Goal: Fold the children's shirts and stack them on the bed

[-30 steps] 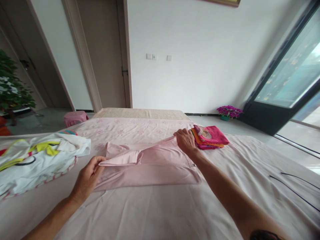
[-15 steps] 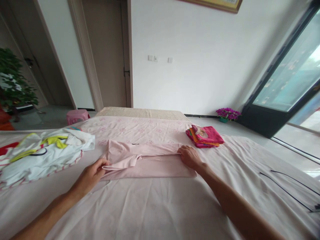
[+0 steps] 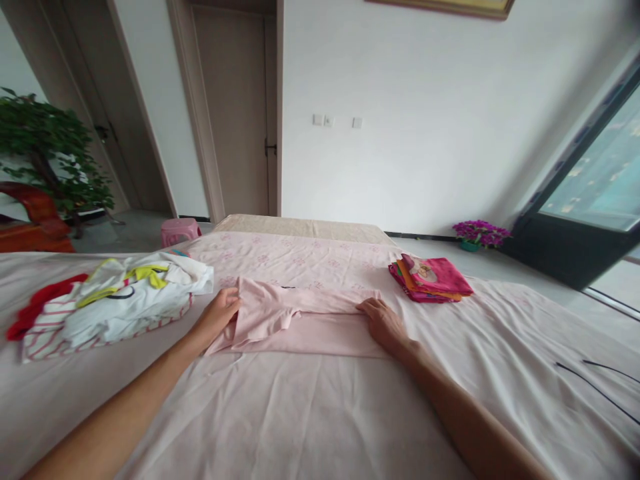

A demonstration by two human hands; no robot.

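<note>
Pale pink sheet (image 3: 280, 413) under everything. Loose clothes pile (image 3: 120, 307), mostly white with red and yellow bits, at nine o'clock from the pink garment (image 3: 325, 331), which lies partly folded at centre, in front of me. Folded stack (image 3: 440, 277), red and orange, at two o'clock. My right hand (image 3: 385, 325) rests at its three o'clock end, fingers bent on the cloth, can't tell if gripping. My left hand (image 3: 223, 310) pinches its nine o'clock edge.
</note>
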